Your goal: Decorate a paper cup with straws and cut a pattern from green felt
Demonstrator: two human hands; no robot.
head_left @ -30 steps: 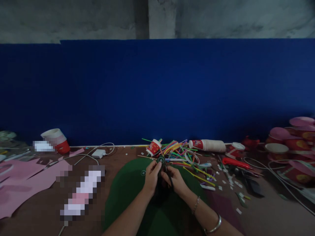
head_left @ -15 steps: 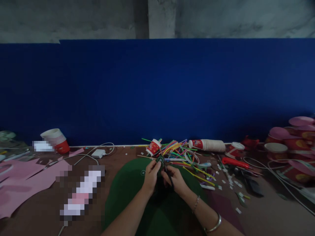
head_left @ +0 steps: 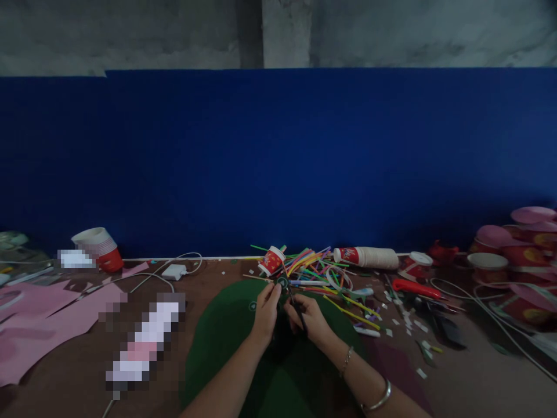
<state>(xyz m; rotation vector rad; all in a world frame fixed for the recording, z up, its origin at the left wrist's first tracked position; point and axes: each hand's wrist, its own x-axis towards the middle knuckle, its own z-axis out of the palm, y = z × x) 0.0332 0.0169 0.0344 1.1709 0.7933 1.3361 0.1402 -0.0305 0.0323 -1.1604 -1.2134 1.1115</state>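
My left hand (head_left: 266, 310) is closed on a small dark green paper piece (head_left: 282, 283), marked with a pale ring, pinched between thumb and fingers. My right hand (head_left: 311, 316) grips black-handled scissors (head_left: 300, 312), their blades pointing up beside the piece. Below both hands lies a large green paper sheet (head_left: 226, 348) with another pale ring mark (head_left: 253, 306) to the left of my left hand. Just beyond my hands a red paper cup (head_left: 272, 261) lies tilted near a heap of coloured straws (head_left: 311, 264). How far the blades are apart is too dark to tell.
Pink paper sheets (head_left: 56, 319) and stacked cups (head_left: 102, 247) are at the left, near a white charger (head_left: 174, 271). To the right are a row of nested cups (head_left: 374, 257), a red-handled tool (head_left: 416, 288), paper scraps and pink-topped cups (head_left: 526, 255). A blue partition (head_left: 278, 162) stands behind.
The small green piece and my left fingertips have shifted slightly, and the scissors have turned a little against it. Everything else stays where it was.
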